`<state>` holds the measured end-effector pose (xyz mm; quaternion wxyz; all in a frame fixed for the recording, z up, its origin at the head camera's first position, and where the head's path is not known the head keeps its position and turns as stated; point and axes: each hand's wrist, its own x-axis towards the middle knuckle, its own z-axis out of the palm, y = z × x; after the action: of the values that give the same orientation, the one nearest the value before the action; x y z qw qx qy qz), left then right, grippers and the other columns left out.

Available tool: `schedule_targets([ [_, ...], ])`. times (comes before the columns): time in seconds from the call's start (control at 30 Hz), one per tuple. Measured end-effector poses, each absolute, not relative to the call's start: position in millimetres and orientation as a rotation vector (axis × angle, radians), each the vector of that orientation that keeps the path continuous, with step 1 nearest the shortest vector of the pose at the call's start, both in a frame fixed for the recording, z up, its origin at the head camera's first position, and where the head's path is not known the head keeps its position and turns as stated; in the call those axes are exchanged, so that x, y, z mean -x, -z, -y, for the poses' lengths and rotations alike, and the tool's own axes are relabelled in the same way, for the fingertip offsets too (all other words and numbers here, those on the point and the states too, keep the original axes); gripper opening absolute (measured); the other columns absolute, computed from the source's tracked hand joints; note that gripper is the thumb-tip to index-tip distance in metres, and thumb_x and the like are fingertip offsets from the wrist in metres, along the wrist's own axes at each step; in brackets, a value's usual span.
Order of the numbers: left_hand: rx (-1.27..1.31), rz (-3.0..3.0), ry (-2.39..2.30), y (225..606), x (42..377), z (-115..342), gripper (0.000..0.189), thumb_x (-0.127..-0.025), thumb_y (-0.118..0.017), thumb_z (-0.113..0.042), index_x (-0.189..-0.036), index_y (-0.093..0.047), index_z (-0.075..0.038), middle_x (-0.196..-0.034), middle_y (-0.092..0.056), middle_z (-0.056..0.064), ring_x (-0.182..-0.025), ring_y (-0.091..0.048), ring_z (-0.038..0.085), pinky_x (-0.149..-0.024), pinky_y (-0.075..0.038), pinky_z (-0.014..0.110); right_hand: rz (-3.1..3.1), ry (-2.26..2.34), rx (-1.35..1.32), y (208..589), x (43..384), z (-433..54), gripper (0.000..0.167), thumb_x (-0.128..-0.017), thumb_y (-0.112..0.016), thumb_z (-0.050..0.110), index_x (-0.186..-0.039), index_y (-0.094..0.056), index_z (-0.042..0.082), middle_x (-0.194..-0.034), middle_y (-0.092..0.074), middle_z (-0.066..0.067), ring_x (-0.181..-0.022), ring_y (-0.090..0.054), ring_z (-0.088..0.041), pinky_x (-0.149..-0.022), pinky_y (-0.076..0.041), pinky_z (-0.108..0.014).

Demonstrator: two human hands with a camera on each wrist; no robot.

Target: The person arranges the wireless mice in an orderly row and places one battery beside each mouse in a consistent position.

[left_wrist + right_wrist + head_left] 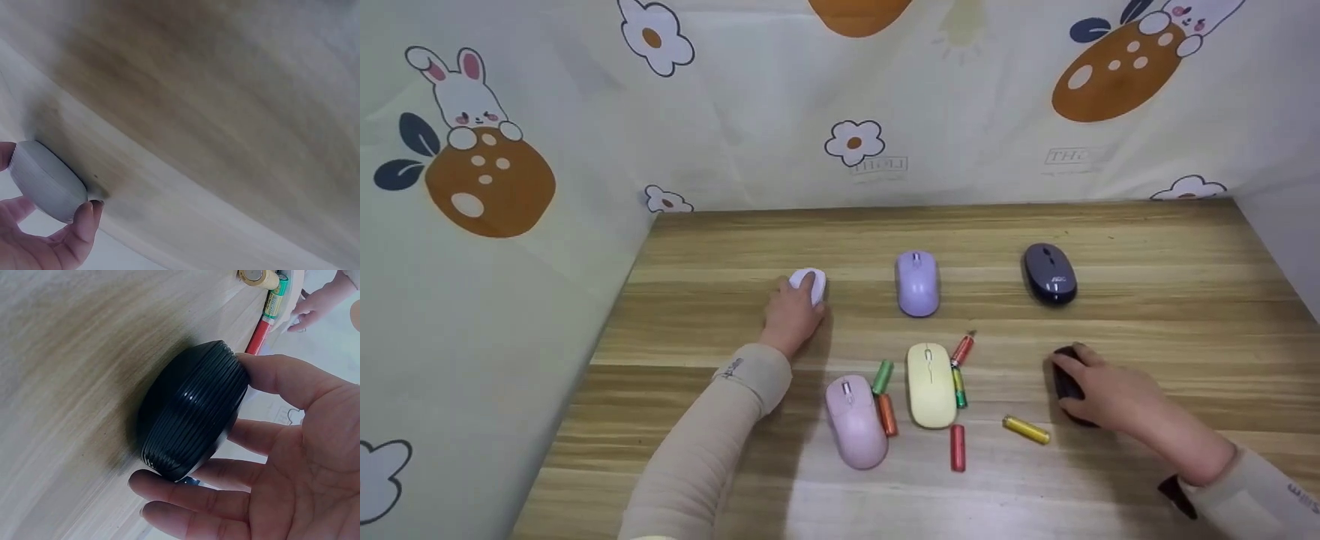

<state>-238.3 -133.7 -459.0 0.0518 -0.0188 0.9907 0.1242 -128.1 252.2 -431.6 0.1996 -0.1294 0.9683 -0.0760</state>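
Observation:
My left hand [793,315] grips a white computer mouse [814,283] on the left part of the table. In the left wrist view, thumb and fingers hold the sides of this white mouse [48,180], which rests on the wood. On the right, a black computer mouse [1066,379] is held by my right hand [1117,394]. The right wrist view shows the black mouse [194,410] with ridged sides, pinched between the thumb and the other fingers. Its top is partly hidden by the hand in the head view.
Between the hands lie a purple mouse [917,285], a yellow mouse [931,386] and a pink mouse [856,424]. A dark grey mouse [1050,274] sits at the back right. Several batteries are scattered about, including a yellow one [1026,430] and a red one [958,448].

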Motion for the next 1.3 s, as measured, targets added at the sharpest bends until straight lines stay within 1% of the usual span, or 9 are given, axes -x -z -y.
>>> schedule_targets([
  [0.17, 0.137, -2.985, -0.374, 459.0, 247.9, 136.0, 0.053, -0.091, -0.051, -0.028, -0.140, -0.037, -0.014, -0.123, -0.042, 0.027, -0.105, -0.050, 0.039, -0.082, -0.047, 0.049, -2.713, 0.182, 0.357, 432.8, 128.4, -251.8, 0.064, -0.080, -0.066, 0.029, -0.134, -0.043, 0.002, -0.133, -0.030, -0.041, -0.077, -0.058, -0.040, -0.056, -0.048, -0.050],
  [0.27, 0.136, -2.992, -0.338, 458.2, 252.2, 135.8, 0.052, -0.092, -0.049, -0.029, -0.140, -0.038, -0.014, -0.121, -0.044, 0.028, -0.102, -0.053, 0.039, -0.082, -0.048, 0.048, -2.713, 0.169, 0.356, 433.0, 128.4, -250.9, 0.064, -0.080, -0.066, 0.029, -0.134, -0.043, 0.002, -0.133, -0.030, -0.040, -0.079, -0.058, -0.043, -0.058, -0.049, -0.051],
  [0.33, 0.119, -3.007, -0.293, 457.5, 253.7, 135.6, 0.050, -0.092, -0.049, -0.029, -0.139, -0.039, -0.014, -0.119, -0.046, 0.028, -0.099, -0.056, 0.039, -0.080, -0.048, 0.048, -2.713, 0.168, 0.356, 432.8, 128.1, -250.6, 0.064, -0.080, -0.067, 0.029, -0.134, -0.043, 0.002, -0.133, -0.030, -0.040, -0.079, -0.058, -0.042, -0.058, -0.049, -0.051],
  [0.47, 0.083, -3.054, -0.185, 456.8, 254.0, 134.9, 0.048, -0.092, -0.051, -0.031, -0.136, -0.042, -0.014, -0.114, -0.050, 0.029, -0.090, -0.060, 0.038, -0.072, -0.051, 0.046, -2.707, 0.197, 0.353, 432.6, 127.4, -251.1, 0.064, -0.080, -0.066, 0.028, -0.134, -0.043, 0.002, -0.133, -0.029, -0.041, -0.066, -0.056, -0.032, -0.050, -0.046, -0.042],
  [0.53, 0.078, -3.068, -0.146, 456.8, 253.8, 134.5, 0.048, -0.092, -0.052, -0.033, -0.136, -0.043, -0.014, -0.112, -0.051, 0.028, -0.087, -0.060, 0.037, -0.069, -0.052, 0.045, -2.703, 0.206, 0.351, 432.2, 127.5, -251.5, 0.064, -0.081, -0.065, 0.028, -0.134, -0.042, 0.002, -0.133, -0.028, -0.041, -0.063, -0.055, -0.029, -0.048, -0.044, -0.039],
  [0.6, 0.081, -3.069, -0.130, 456.4, 254.1, 133.8, 0.049, -0.092, -0.052, -0.033, -0.136, -0.043, -0.015, -0.111, -0.051, 0.028, -0.087, -0.060, 0.037, -0.068, -0.052, 0.045, -2.700, 0.205, 0.348, 432.0, 127.6, -251.5, 0.063, -0.081, -0.065, 0.028, -0.134, -0.042, 0.002, -0.133, -0.028, -0.041, -0.063, -0.055, -0.029, -0.048, -0.044, -0.039],
  [0.77, 0.099, -3.055, -0.140, 455.5, 255.3, 131.9, 0.048, -0.092, -0.051, -0.032, -0.137, -0.042, -0.015, -0.113, -0.050, 0.028, -0.088, -0.060, 0.037, -0.069, -0.052, 0.045, -2.700, 0.188, 0.348, 431.7, 128.1, -252.0, 0.064, -0.081, -0.065, 0.029, -0.134, -0.042, 0.002, -0.133, -0.028, -0.041, -0.068, -0.056, -0.034, -0.052, -0.046, -0.044],
  [0.93, 0.112, -3.061, -0.161, 455.7, 255.2, 131.7, 0.048, -0.092, -0.051, -0.030, -0.137, -0.043, -0.015, -0.112, -0.050, 0.029, -0.090, -0.059, 0.038, -0.072, -0.051, 0.046, -2.696, 0.184, 0.341, 431.2, 128.0, -251.8, 0.065, -0.081, -0.065, 0.030, -0.135, -0.042, 0.002, -0.134, -0.028, -0.040, -0.069, -0.056, -0.035, -0.052, -0.046, -0.044],
  [1.3, 0.108, -3.066, -0.216, 456.3, 255.0, 133.4, 0.050, -0.091, -0.053, -0.031, -0.137, -0.042, -0.014, -0.114, -0.049, 0.029, -0.090, -0.059, 0.038, -0.073, -0.051, 0.046, -2.708, 0.197, 0.353, 432.9, 127.5, -252.2, 0.065, -0.080, -0.065, 0.028, -0.135, -0.042, 0.002, -0.133, -0.028, -0.041, -0.073, -0.057, -0.037, -0.053, -0.047, -0.044],
])
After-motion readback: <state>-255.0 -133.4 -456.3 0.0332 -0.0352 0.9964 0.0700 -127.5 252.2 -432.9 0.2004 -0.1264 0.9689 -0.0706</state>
